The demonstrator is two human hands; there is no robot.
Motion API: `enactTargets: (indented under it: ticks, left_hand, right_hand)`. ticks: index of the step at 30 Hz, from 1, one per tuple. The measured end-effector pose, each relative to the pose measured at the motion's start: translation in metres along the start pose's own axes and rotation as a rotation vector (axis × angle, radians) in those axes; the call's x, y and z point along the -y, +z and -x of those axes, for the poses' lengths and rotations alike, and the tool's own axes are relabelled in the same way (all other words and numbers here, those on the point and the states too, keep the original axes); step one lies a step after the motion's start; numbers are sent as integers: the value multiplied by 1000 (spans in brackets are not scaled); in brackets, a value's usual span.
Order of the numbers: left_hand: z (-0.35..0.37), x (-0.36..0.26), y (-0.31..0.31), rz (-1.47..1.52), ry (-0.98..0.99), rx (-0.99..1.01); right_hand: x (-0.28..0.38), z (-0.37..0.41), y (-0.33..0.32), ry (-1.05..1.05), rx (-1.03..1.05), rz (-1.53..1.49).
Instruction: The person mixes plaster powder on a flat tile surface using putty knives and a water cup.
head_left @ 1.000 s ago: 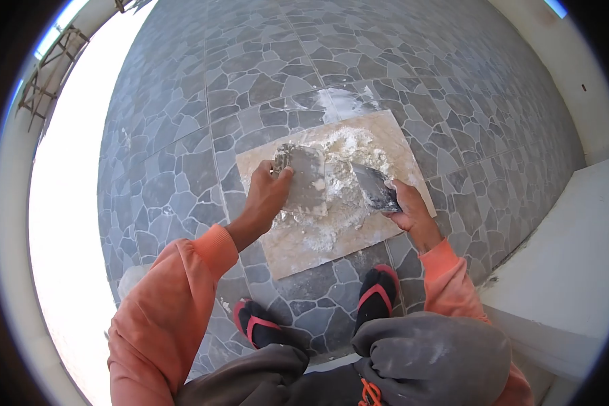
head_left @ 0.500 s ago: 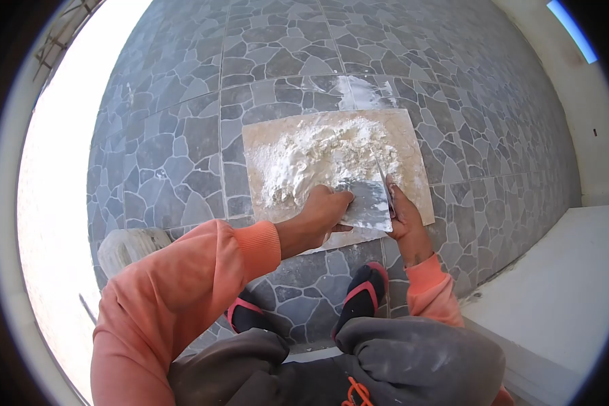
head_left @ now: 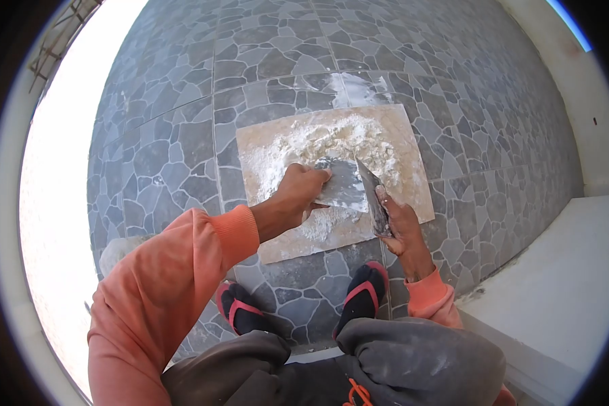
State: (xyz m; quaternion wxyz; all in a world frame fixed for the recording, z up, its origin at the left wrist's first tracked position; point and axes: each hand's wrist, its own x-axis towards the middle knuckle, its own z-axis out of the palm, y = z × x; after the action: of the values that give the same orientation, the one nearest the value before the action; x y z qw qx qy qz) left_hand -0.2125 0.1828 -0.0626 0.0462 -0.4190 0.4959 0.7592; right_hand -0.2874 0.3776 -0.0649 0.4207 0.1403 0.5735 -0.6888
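Over the middle of a beige board (head_left: 284,250), my left hand (head_left: 296,197) is closed on a flat grey metal plate (head_left: 345,184) smeared with white. My right hand (head_left: 402,224) grips a second metal blade (head_left: 373,199), tilted on edge, its handle mostly hidden by the fingers. The two tools are close at the plate's right edge; whether they touch is hard to tell. Lumpy white powder (head_left: 348,135) is heaped on the board behind and around the tools.
Grey stone-patterned tiles (head_left: 162,149) surround the board, with a white smear (head_left: 358,89) behind it. My feet in red-strapped sandals (head_left: 362,298) stand near its front edge. A pale ledge (head_left: 555,271) runs at the right, and a whitish rounded object (head_left: 118,254) sits at the left.
Both hands have shifted slightly left, the left hand also away from my body. The right blade is turned so that more of its face shows, and more powder is visible at the front.
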Motion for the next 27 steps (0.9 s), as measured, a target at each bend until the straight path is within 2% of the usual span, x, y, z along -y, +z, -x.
enactTargets:
  ticks: [3, 6, 11, 14, 17, 20, 21, 24, 27]
  left_hand:
    - [5, 0, 6, 28, -40, -34]
    - [4, -2, 0, 68, -19, 57]
    - [-16, -23, -6, 65, 94, -3]
    - [-24, -27, -7, -5, 173, -43]
    - [-31, -14, -14, -134, 197, -55]
    - [-26, -3, -17, -208, 155, -76]
    - [-17, -8, -15, -199, 124, -69]
    - [-11, -7, -11, -163, 81, -46]
    - [-10, 0, -7, -144, 28, -5]
  right_hand:
    - [-4, 2, -5, 7, -37, -7]
    - [-6, 7, -23, 45, -14, 102]
    - [-27, 4, -48, 55, -12, 302]
    - [-21, 16, -47, 33, -44, 37]
    - [-15, 8, -68, -400, 0, 198]
    - [6, 30, -60, -653, -91, 467]
    - [7, 35, -53, -811, -98, 532]
    - [13, 44, -45, -1246, -165, 1086]
    - [12, 42, -27, -1289, -118, 947]
